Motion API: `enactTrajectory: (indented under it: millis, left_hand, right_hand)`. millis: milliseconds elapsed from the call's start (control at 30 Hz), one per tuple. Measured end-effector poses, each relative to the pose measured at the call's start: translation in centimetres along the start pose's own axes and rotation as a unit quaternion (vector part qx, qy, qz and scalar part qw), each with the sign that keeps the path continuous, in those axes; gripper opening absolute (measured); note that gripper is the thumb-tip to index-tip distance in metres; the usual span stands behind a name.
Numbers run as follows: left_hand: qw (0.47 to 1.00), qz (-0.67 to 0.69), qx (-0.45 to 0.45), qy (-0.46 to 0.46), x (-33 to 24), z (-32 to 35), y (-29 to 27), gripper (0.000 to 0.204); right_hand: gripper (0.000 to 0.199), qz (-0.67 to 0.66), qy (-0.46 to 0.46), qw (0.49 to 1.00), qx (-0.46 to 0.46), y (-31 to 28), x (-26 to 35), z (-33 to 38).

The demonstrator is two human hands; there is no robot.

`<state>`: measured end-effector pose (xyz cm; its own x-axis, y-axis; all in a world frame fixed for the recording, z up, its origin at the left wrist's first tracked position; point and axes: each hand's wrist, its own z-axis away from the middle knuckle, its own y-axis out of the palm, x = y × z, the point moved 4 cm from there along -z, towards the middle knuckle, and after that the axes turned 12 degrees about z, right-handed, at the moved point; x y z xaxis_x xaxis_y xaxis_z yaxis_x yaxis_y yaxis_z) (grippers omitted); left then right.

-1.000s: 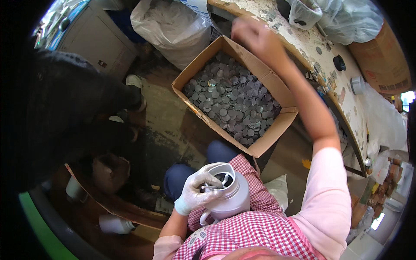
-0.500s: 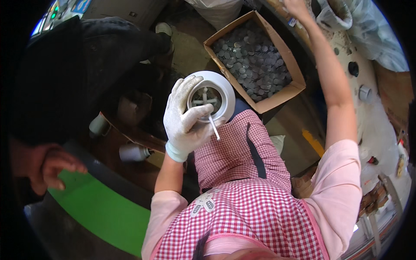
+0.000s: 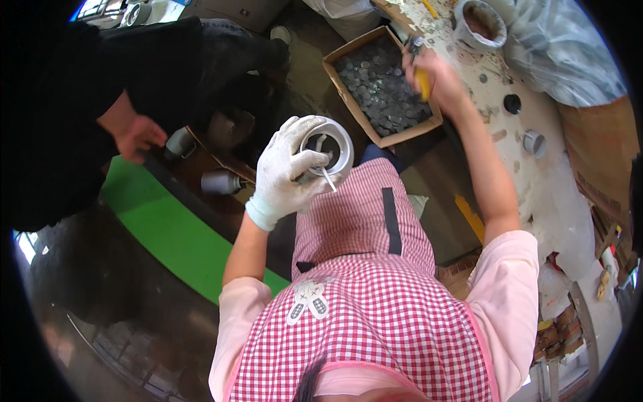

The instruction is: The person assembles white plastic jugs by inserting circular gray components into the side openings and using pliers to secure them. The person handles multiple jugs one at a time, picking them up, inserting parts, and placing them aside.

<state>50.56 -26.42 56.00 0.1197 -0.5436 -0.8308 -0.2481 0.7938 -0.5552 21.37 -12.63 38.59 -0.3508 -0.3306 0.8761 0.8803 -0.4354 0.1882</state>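
Observation:
My left hand (image 3: 284, 167), in a whitish glove, is closed around a round, hollow white plastic part (image 3: 345, 151) held over my lap. Inside its opening are white plastic bars. A thin white stick (image 3: 329, 179) pokes out past my thumb. My bare right hand (image 3: 442, 82) grips a hand tool with a yellow handle (image 3: 422, 84) and a dark metal head (image 3: 414, 45); blur hides its exact kind. It hangs over the right edge of a cardboard box (image 3: 355, 122) full of small grey discs (image 3: 382, 87).
A worn bench (image 3: 499, 134) along the right carries a bucket (image 3: 479, 25), a black cap (image 3: 512, 104), a grey cup-like piece (image 3: 534, 143) and plastic sheeting. At left, another person's hand (image 3: 137, 134) is near a green strip (image 3: 167, 214). Whitish cylindrical parts (image 3: 220, 181) lie beside it.
My right hand has come from the bench's far end back toward the box, now with the yellow-handled tool showing. The white part has tilted in my left hand. The other person's hand has moved away.

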Motion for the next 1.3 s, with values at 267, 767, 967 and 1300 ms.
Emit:
enactTrajectory:
  millis: [267,767,967,1300]
  left_hand:
    - [0.981,0.145,0.128,0.005,-9.4,1.9,0.0,0.035]
    - [0.988,0.074,0.097,0.092,-13.1,1.1,1.2,0.029]
    - [0.986,-0.047,0.130,0.096,-13.9,2.0,4.6,0.026]
    - [0.983,-0.107,0.042,0.144,-13.2,4.2,4.4,0.029]
  right_hand:
    - [0.019,0.530,-0.158,0.833,0.000,13.2,11.1,24.0]
    - [0.016,0.743,-0.141,0.653,-0.043,15.5,14.0,25.9]
    - [0.031,0.668,0.033,0.731,0.139,16.4,11.2,22.8]
    - [0.045,0.258,0.278,0.874,0.305,13.7,10.8,25.6]
